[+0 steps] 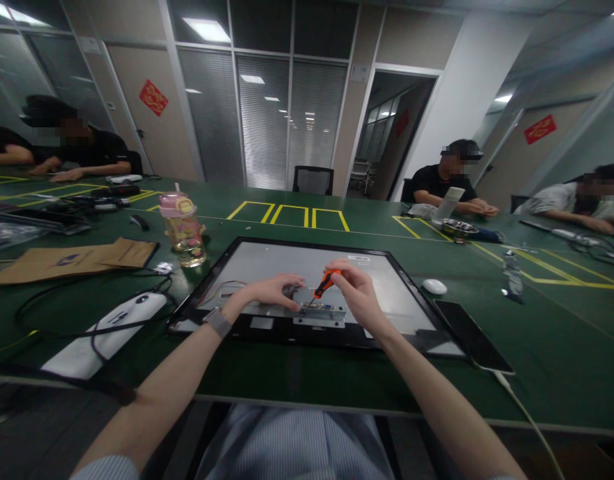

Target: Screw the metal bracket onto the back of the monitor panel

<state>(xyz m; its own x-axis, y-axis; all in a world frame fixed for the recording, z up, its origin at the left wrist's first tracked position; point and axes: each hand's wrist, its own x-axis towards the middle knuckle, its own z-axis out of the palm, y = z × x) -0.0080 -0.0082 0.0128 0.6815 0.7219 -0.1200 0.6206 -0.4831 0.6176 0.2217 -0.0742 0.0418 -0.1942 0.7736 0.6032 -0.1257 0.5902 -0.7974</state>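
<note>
A flat display panel [287, 257] with a black frame lies back side up in front of me. Near its front edge sits a metal bracket [319, 320] with a small circuit board and connectors. My right hand [359, 293] is closed round an orange and black screwdriver [327, 283], tilted with its tip down at the board. My left hand [277, 291] rests at the left end of the bracket, thumb and fingers spread around a dark part that it partly hides. Whether the tip sits in a screw is too small to tell.
Left of the panel stand a pink-lidded bottle [179, 230], a brown paper bag [77, 260] and a white power strip [107, 333] with black cables. To the right lie a white mouse [435, 287] and a phone [471, 333] on a cable. Several people sit across the table.
</note>
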